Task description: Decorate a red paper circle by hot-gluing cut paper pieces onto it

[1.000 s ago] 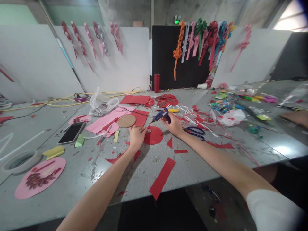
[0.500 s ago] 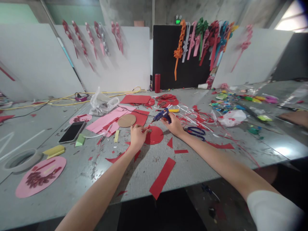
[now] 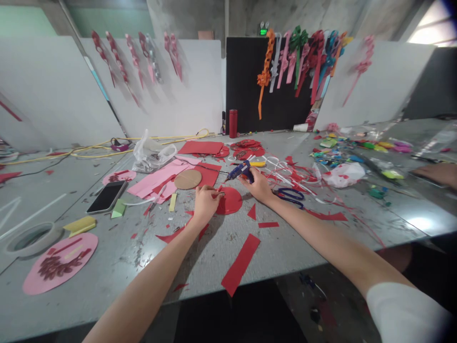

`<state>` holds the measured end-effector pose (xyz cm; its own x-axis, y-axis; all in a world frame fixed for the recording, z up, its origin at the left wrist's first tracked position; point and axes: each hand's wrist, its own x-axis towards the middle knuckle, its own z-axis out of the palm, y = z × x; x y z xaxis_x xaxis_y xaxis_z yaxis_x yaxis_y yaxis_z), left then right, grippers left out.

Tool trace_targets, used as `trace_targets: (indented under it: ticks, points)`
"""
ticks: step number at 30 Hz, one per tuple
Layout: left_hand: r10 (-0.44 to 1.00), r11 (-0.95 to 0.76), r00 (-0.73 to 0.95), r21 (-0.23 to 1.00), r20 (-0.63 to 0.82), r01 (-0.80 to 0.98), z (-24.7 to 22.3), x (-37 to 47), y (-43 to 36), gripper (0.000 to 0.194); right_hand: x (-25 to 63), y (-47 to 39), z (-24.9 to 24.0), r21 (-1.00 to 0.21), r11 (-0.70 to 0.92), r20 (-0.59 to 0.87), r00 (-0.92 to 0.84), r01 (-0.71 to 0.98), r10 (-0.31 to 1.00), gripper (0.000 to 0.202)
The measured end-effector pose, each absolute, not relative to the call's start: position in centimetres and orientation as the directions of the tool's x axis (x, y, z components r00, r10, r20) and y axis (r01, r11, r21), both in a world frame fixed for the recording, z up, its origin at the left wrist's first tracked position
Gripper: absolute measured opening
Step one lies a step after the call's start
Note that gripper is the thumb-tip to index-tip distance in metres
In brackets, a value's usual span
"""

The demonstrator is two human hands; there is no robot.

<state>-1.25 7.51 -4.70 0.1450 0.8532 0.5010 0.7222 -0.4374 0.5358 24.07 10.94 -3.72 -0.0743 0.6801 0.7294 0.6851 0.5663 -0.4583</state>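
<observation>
A round red paper disc (image 3: 231,201) lies flat on the grey table. My left hand (image 3: 207,202) is at the disc's left edge, its fingers pinched around something small and dark that I cannot make out. In my right hand (image 3: 259,186) is a blue hot glue gun (image 3: 240,171), held just above the disc's far edge with its nozzle pointing left. Beyond my left hand lies a brown cardboard disc (image 3: 188,179), partly on red paper. Blue-handled scissors (image 3: 290,196) rest beside my right wrist.
Red paper scraps (image 3: 241,264) lie close to the front edge. To the left are a phone (image 3: 107,196), a tape roll (image 3: 30,239) and a pink paper oval (image 3: 60,264). A red bottle (image 3: 233,124) stands at the back. Another person's hand (image 3: 437,174) shows at far right.
My left hand has shifted very slightly to the right over the red disc. The glue gun stays in almost the same place. The other person's hand at far right has moved a little.
</observation>
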Motion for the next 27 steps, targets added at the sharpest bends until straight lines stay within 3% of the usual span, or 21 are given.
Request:
trace_targets:
  ticks: [5,12,17,27]
  points:
    - [0.828,-0.495,0.188,0.533,0.528,0.686,-3.9,-1.5,7.3,0.024,24.1,10.9,-3.6,-0.459,0.57,0.732,-0.074,0.681,0.677,0.043]
    - [0.743,-0.615,0.391,0.324,0.543,0.719,-3.9,-4.0,7.5,0.043,24.3,11.0,-3.7,-0.466,0.57,0.731,-0.068,0.677,0.678,0.042]
    - [0.707,-0.666,0.497,0.239,0.502,0.706,-4.1,-4.8,7.5,0.059,24.4,11.0,-3.7,-0.476,0.575,0.725,-0.073,0.665,0.684,0.043]
    - [0.687,-0.701,0.551,0.233,0.473,0.674,-3.6,-4.7,7.0,0.064,24.3,10.7,-3.5,-0.485,0.563,0.71,-0.075,0.67,0.701,0.044]
